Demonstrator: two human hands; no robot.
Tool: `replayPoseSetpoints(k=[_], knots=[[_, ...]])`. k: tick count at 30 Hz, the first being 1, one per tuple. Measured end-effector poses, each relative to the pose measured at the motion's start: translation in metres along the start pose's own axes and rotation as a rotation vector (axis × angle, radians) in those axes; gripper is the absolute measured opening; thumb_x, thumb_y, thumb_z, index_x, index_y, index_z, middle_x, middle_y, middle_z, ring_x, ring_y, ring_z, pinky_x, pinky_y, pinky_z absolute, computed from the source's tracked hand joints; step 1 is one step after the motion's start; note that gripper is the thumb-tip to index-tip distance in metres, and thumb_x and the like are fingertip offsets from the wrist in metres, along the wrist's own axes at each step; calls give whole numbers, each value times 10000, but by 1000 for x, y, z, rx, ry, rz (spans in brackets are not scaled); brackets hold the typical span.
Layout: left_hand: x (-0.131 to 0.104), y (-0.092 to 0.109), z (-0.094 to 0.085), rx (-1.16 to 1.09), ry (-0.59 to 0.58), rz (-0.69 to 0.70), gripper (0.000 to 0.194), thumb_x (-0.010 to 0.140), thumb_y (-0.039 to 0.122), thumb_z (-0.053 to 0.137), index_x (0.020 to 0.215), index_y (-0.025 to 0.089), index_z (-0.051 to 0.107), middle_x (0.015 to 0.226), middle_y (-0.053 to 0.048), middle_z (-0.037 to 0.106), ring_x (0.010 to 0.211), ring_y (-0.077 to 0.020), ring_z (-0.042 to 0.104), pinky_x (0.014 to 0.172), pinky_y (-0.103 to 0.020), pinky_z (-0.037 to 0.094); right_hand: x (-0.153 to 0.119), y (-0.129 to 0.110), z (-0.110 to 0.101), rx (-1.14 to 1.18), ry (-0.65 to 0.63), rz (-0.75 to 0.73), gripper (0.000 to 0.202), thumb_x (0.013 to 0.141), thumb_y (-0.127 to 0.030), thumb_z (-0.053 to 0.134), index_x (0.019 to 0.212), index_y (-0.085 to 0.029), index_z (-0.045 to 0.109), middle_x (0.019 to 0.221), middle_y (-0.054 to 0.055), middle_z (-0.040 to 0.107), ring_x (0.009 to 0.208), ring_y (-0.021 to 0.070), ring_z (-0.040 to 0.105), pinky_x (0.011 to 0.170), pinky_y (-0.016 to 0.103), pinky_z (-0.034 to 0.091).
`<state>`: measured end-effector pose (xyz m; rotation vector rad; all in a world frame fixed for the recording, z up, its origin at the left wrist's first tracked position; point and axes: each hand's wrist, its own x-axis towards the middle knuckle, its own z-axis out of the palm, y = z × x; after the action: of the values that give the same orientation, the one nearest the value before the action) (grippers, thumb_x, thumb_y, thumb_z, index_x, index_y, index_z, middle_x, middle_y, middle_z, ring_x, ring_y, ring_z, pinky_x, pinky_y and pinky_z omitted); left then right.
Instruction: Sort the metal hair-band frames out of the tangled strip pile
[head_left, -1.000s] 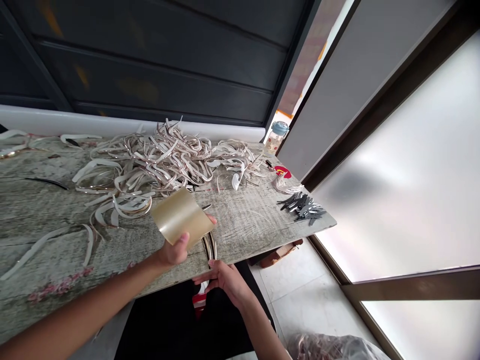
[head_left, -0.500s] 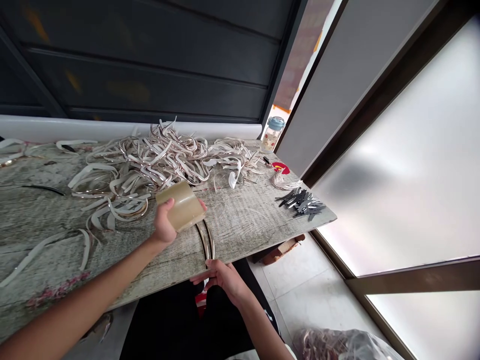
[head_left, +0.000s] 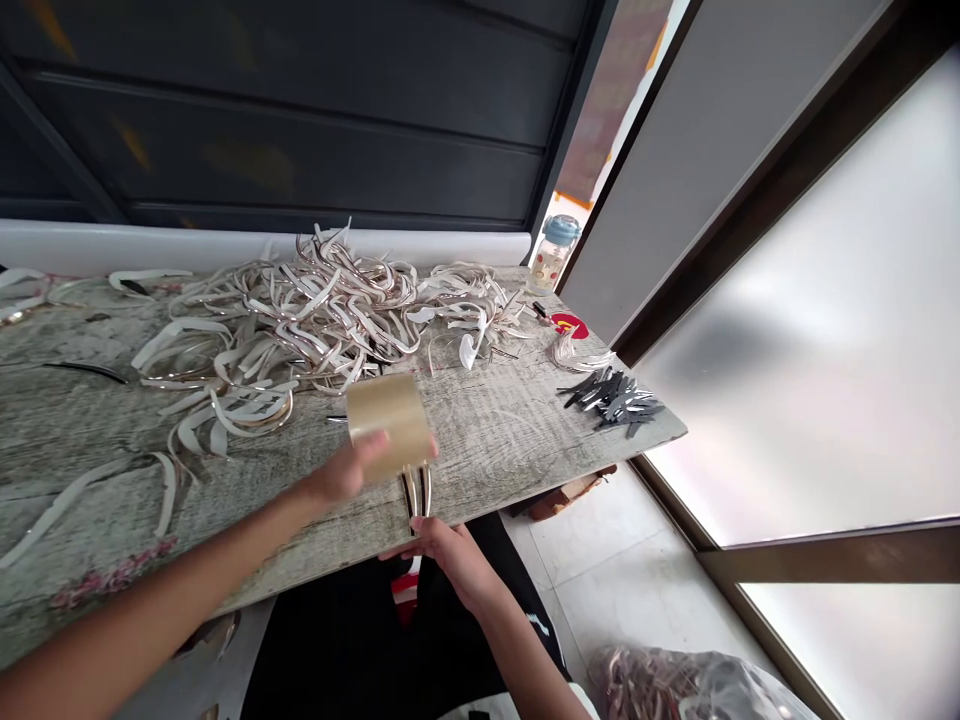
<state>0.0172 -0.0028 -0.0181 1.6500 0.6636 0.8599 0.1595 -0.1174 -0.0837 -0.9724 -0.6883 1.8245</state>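
Observation:
A wide roll of tan packing tape [head_left: 388, 415] is gripped in my left hand [head_left: 352, 470], thumb on its near side; the hand is slightly blurred. Right below the roll, thin shiny trim strips [head_left: 420, 490] lie side by side and run to the table's front edge. Fingers of my right hand [head_left: 442, 550] are closed on the near ends of these strips at that edge. The roll covers their far ends, and I cannot tell whether it touches them.
A tangled heap of white and metallic strips [head_left: 322, 310] lies along the back of the table [head_left: 495, 440]. Short dark strips [head_left: 611, 400] and a bundle of pale strips [head_left: 577, 358] are at right. A bottle [head_left: 555, 255] stands behind. A plastic bag [head_left: 690, 685] sits on the floor.
My left hand has moved the tape roll to the right and a little down, over the strips. My right hand stays at the table edge with the strips.

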Motion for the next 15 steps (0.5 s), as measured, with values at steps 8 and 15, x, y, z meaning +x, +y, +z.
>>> replayPoseSetpoints(k=[8,15], knots=[[-9,-6,-10,-244,413,132,519,802,588,523,999,141,697,950,-101,765,894,-286,686,802,-398,547,-2,-4,3,-10,91,13,373,661,-445,745,888,-159,672,857,62,731,739,237,709,761,333,474],[-19,-4,7,363,-142,216,262,599,441,648,759,249,728,763,-55,753,836,-333,685,893,-463,545,3,0,2,1,106,4,339,655,-411,729,894,-175,690,850,41,725,795,237,682,735,323,478]])
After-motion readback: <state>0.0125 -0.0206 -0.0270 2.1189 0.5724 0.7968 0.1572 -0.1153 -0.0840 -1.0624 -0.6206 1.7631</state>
